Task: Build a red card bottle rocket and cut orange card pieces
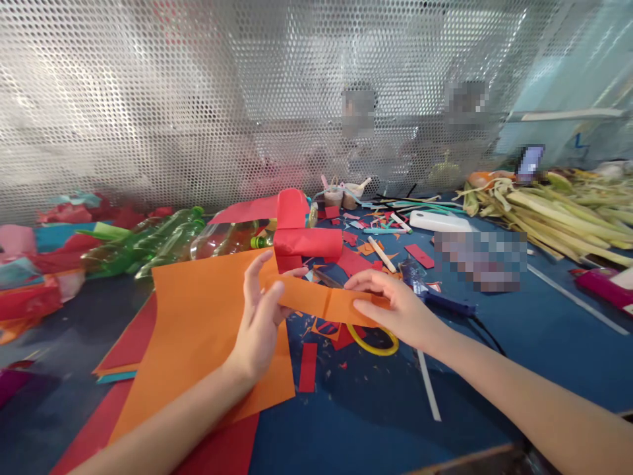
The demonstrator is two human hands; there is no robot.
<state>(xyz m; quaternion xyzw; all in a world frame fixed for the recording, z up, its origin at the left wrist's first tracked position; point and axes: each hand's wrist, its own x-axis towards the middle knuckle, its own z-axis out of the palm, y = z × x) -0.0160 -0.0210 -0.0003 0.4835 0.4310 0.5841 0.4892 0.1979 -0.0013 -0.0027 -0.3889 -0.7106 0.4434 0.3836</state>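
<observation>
A creased strip of orange paper is stretched between my two hands above the table. My left hand pinches its left end between thumb and fingers. The right end lies between the thumb and fingers of my right hand. Under my left hand lies a large orange sheet, with red sheets beneath it. A yellow ring, which looks like a scissors handle or tape roll, shows below my right hand. A small red paper rectangle lies between my forearms.
Green plastic bottles and coloured paper stand left. A bottle wrapped in red paper lies ahead. Paper scraps, a blue glue gun, a white box-like object and dried husks spread right. Perforated metal mesh rises behind.
</observation>
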